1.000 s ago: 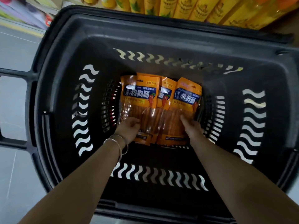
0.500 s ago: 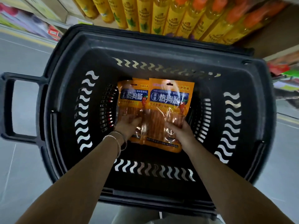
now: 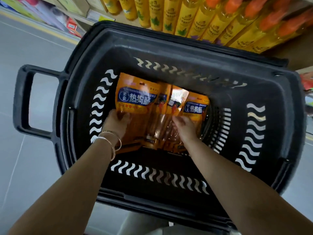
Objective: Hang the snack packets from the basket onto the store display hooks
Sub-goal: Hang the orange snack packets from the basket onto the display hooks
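Grey floor (image 3: 33, 48) is seen beneath, yellow bottles (image 3: 186, 14) are shelved beyond, black basket (image 3: 169, 48) is stood between, orange packets (image 3: 196, 109) are piled inside, one packet (image 3: 135, 99) is gripped by left hand (image 3: 115, 122), right hand (image 3: 185, 128) grip cannot be told.

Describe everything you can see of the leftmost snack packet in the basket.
The leftmost snack packet is a glossy orange pouch with a blue band of white characters, a small hang hole near its top and a clear lower window showing brownish sticks. It lies inside the black basket, face up, top toward the far wall. The left hand grips its lower part, thumb on front. Its right edge overlaps neighbouring packets.
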Demonstrator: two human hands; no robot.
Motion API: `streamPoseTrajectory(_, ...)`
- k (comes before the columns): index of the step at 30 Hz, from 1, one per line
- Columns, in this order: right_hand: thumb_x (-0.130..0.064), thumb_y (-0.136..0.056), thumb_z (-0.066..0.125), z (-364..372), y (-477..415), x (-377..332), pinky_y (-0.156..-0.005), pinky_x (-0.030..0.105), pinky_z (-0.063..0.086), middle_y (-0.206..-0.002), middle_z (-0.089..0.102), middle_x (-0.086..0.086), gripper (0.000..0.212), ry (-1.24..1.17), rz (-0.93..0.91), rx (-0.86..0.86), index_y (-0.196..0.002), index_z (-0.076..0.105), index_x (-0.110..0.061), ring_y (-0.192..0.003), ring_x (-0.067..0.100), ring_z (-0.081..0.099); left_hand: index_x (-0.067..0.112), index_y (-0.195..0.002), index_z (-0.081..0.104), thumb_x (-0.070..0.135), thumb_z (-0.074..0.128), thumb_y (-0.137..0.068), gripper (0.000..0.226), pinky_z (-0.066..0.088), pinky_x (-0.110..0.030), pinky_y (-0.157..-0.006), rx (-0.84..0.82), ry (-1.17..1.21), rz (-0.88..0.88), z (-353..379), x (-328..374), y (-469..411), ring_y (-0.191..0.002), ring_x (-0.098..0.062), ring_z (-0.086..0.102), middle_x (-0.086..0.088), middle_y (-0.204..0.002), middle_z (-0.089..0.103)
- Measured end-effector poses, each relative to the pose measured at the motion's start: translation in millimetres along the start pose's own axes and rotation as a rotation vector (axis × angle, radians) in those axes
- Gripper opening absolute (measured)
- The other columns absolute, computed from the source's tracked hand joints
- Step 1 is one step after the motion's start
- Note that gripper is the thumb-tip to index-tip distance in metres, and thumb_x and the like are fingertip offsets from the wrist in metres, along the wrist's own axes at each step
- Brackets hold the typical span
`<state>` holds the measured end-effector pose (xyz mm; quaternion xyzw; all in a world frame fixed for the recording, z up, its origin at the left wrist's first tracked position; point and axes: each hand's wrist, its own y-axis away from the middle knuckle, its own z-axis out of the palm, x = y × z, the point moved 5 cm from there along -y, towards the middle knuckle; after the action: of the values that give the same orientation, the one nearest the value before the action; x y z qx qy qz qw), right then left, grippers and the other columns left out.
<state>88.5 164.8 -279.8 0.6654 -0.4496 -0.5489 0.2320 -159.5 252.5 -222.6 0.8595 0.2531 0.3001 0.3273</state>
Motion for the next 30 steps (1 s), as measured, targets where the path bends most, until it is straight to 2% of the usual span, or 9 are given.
streamPoseTrajectory(4, -0.037, -0.087, 0.065, 31, -27, -15, -0.062, 0.018, 0.038, -0.108, 0.064, 0.004, 0.036, 0.123, -0.036, 0.059, -0.112, 0.059, -0.012, -0.090, 0.016, 0.058, 0.021, -0.114, 0.048, 0.054, 0.051, -0.084, 0.045, 0.047, -0.045, -0.089, 0.030, -0.006, -0.051, -9, -10, -8, -0.096, -0.029, 0.057, -0.004, -0.106, 0.060)
streamPoseTrajectory(8, -0.059, -0.080, 0.061, 51, -43, -19, -0.085, 0.030, 0.045, -0.113, 0.061, 0.003, 0.050, 0.363, -0.027, 0.100, -0.114, 0.057, -0.023, -0.099, 0.024, 0.060, 0.022, -0.116, 0.048, 0.057, 0.050, -0.084, 0.048, 0.044, -0.037, -0.079, 0.029, -0.008, -0.058, -4, -13, -11, -0.090, -0.024, 0.055, -0.001, -0.103, 0.059)
streamPoseTrajectory(10, -0.056, -0.082, 0.060, 56, -45, -18, -0.081, 0.029, 0.046, -0.118, 0.058, 0.004, 0.048, 0.402, -0.003, 0.088, -0.118, 0.058, -0.024, -0.100, 0.024, 0.059, 0.023, -0.114, 0.048, 0.057, 0.050, -0.084, 0.046, 0.041, -0.035, -0.076, 0.032, -0.009, -0.053, -3, -14, -10, -0.087, -0.023, 0.054, 0.000, -0.100, 0.058)
streamPoseTrajectory(13, -0.040, -0.087, 0.064, 50, -40, -16, -0.069, 0.022, 0.039, -0.107, 0.059, -0.001, 0.037, 0.196, 0.005, 0.093, -0.116, 0.059, -0.017, -0.089, 0.015, 0.052, 0.021, -0.112, 0.049, 0.054, 0.051, -0.085, 0.043, 0.044, -0.035, -0.078, 0.024, -0.016, -0.030, -3, -10, -7, -0.089, -0.025, 0.055, -0.001, -0.099, 0.058)
streamPoseTrajectory(15, -0.026, -0.085, 0.067, 36, -31, -14, -0.064, 0.024, 0.041, -0.091, 0.060, -0.003, 0.017, 0.032, 0.001, 0.106, -0.096, 0.056, -0.018, -0.085, 0.019, 0.056, 0.020, -0.111, 0.050, 0.054, 0.049, -0.086, 0.042, 0.047, -0.037, -0.084, 0.012, -0.004, -0.006, -3, -4, -1, -0.091, -0.026, 0.057, -0.002, -0.099, 0.060)
streamPoseTrajectory(19, -0.007, -0.081, 0.066, -2, 3, -17, -0.063, 0.030, 0.049, -0.092, 0.062, 0.000, 0.046, -0.180, 0.090, 0.109, -0.120, 0.045, -0.017, -0.073, 0.017, 0.059, 0.026, -0.087, 0.054, 0.065, 0.045, -0.083, 0.040, 0.042, -0.030, -0.073, 0.013, -0.008, 0.023, -9, 16, 24, -0.077, -0.019, 0.055, 0.007, -0.076, 0.057)
streamPoseTrajectory(23, -0.028, -0.086, 0.065, -47, 42, -33, -0.091, 0.045, 0.051, -0.116, 0.063, 0.010, 0.030, -0.222, 0.025, 0.153, -0.114, 0.057, -0.019, -0.098, 0.026, 0.061, 0.024, -0.080, 0.054, 0.059, 0.048, -0.082, 0.036, 0.038, -0.029, -0.069, -0.035, -0.064, 0.156, -21, 48, 60, -0.076, -0.024, 0.057, 0.005, -0.069, 0.057)
streamPoseTrajectory(27, -0.046, -0.091, 0.053, -90, 93, -55, -0.083, 0.029, 0.041, -0.102, 0.063, 0.002, 0.039, -0.029, -0.133, 0.196, -0.116, 0.062, -0.017, -0.093, 0.019, 0.057, 0.021, -0.102, 0.058, 0.048, 0.055, -0.084, 0.033, 0.049, -0.036, -0.083, -0.105, -0.040, 0.321, -30, 71, 102, -0.093, -0.029, 0.062, -0.006, -0.096, 0.068)
streamPoseTrajectory(30, -0.047, -0.095, 0.044, -121, 137, -66, -0.078, 0.026, 0.032, -0.089, 0.054, -0.002, 0.043, 0.095, -0.228, 0.246, -0.112, 0.062, -0.012, -0.092, 0.020, 0.054, 0.020, -0.119, 0.058, 0.036, 0.057, -0.088, 0.034, 0.046, -0.037, -0.093, -0.123, -0.056, 0.434, -38, 89, 136, -0.104, -0.029, 0.060, -0.009, -0.111, 0.067)
